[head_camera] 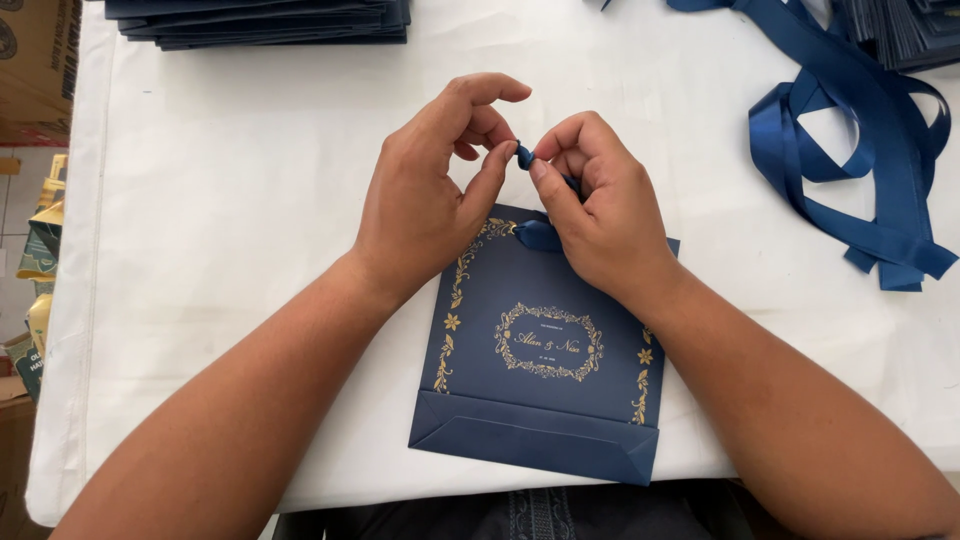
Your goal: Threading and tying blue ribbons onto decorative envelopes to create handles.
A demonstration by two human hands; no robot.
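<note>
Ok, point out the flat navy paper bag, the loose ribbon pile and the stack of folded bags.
Navy paper bag point(540, 400): head view, lower front panel.
Loose ribbon pile point(860, 160): head view, looped middle.
Stack of folded bags point(260, 22): head view, front edge.

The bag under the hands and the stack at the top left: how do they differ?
The bag lies alone, flat, near the table's front edge, its gold ornament showing; the stack is many layers piled at the far edge, with no ornament visible. Both hands, left and right, pinch a ribbon at the bag; nothing touches the stack. Both are navy.

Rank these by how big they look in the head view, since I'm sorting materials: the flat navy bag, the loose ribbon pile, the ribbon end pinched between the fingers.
1. flat navy bag
2. loose ribbon pile, spread out, looks nearly as large, so unsure
3. ribbon end, by far the smallest
</note>
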